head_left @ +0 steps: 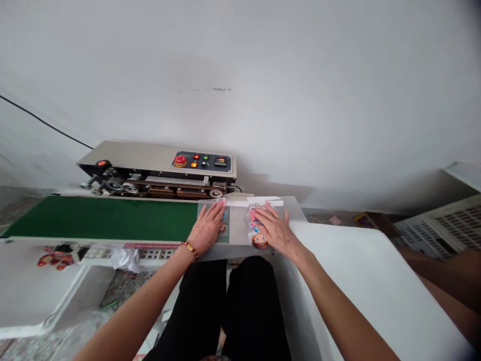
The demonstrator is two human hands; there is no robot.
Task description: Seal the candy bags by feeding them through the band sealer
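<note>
My left hand [207,226] lies flat, fingers stretched out, on a clear packet [224,226] at the right end of the green conveyor belt [101,218]. My right hand [275,226] rests flat on a second clear packet holding a cartoon figure toy [257,234], on the grey metal feed plate [238,225]. Both packets' top edges point toward the band sealer machine [158,170], whose control panel [203,161] shows lit buttons and a red stop knob. A beaded bracelet sits on my left wrist.
A white bin [376,281] stands to my right, a white plastic crate [439,225] beyond it. Loose packets and red toys [56,256] lie in a tray at lower left under the belt. A white wall rises behind the machine. My black-trousered legs are below.
</note>
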